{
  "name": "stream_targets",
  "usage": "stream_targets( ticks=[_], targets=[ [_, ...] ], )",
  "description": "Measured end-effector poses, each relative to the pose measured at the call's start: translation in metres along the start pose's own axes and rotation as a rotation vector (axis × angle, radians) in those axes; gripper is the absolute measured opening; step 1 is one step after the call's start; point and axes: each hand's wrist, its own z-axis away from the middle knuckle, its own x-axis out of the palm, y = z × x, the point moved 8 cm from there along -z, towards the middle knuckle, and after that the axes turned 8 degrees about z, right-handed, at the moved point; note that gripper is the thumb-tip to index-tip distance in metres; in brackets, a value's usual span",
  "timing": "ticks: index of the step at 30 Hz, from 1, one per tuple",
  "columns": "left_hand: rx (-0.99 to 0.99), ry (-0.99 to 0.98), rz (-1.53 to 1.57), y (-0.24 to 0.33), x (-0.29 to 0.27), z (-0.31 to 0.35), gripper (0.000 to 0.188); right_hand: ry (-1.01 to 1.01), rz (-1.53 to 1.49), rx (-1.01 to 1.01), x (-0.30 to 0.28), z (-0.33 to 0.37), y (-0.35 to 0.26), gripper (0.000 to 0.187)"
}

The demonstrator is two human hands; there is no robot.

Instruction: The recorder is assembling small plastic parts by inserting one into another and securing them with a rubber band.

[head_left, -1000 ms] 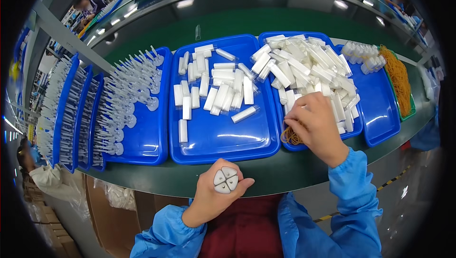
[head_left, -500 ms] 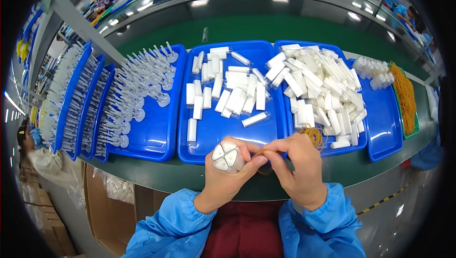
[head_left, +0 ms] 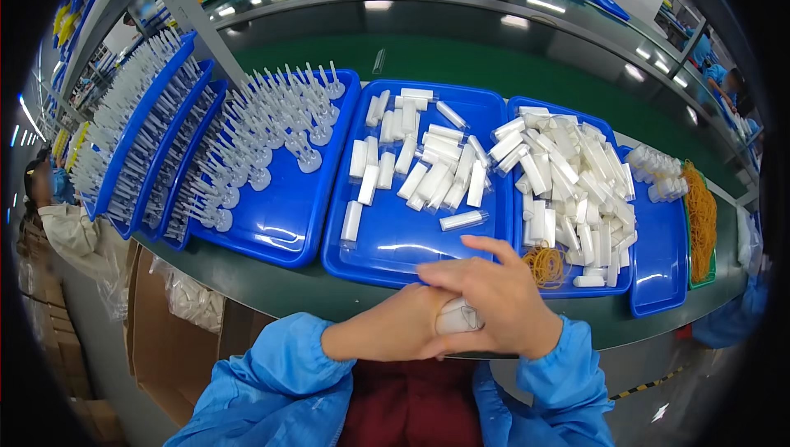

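Observation:
A bundle of white wedge-ended pieces [head_left: 458, 317] is held in front of the table's near edge; only part of its end shows between my hands. My left hand [head_left: 395, 322] wraps round it from the left. Across the bundle and the left fingers lies my right hand [head_left: 504, 299], curled over it with the thumb below. Just beyond the hands, the middle blue tray [head_left: 374, 254] bears loose white pieces [head_left: 436, 167] in clear sleeves. A small pile of tan rubber bands [head_left: 546, 267] lies in the tray to its right. Whether a band is round the bundle is hidden.
Beside those bands rises a large heap of white pieces [head_left: 568, 176]. Stacked blue trays [head_left: 152, 130] of clear stemmed plastic parts stand at the left. A green tray of rubber bands [head_left: 700, 221] sits far right. A grey metal post [head_left: 185, 15] slants up at the left.
The right hand has gone from pulling a rubber band beside the bundle to covering the bundle. The bundle's end has turned toward the right. The view has shifted, so the trays appear further right.

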Motion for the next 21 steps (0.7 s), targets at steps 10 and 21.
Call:
stream_targets(
  ticks=[10,21],
  targets=[
    [-0.23,0.78,0.717,-0.018,-0.087,0.036,0.021,0.447,-1.225,0.066,-0.053,0.033,0.02,0.032],
    [-0.03,0.369,0.071,0.034,-0.029,0.025,0.068,0.357,-0.645,0.567,-0.002,0.019,0.055,0.084]
  ],
)
